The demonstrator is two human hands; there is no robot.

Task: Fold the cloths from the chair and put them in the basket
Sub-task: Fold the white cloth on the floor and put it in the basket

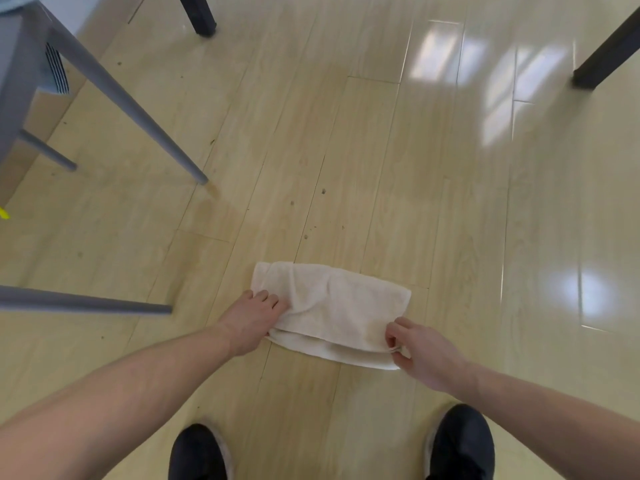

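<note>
A cream cloth (332, 310) lies folded over on the wooden floor (346, 150), its near edges stacked in layers. My left hand (254, 318) grips the cloth's left end, fingers curled on top of it. My right hand (415, 351) pinches the near right corner between thumb and fingers. The grey chair (114, 91) stands at the left, and a bit of light blue fabric (17, 1) shows on it at the top left corner. No basket is in view.
Grey chair legs (86, 303) reach across the floor at the left, close to my left forearm. Two dark furniture legs (201, 15) stand at the top and top right. My two dark shoes (197, 452) are at the bottom edge.
</note>
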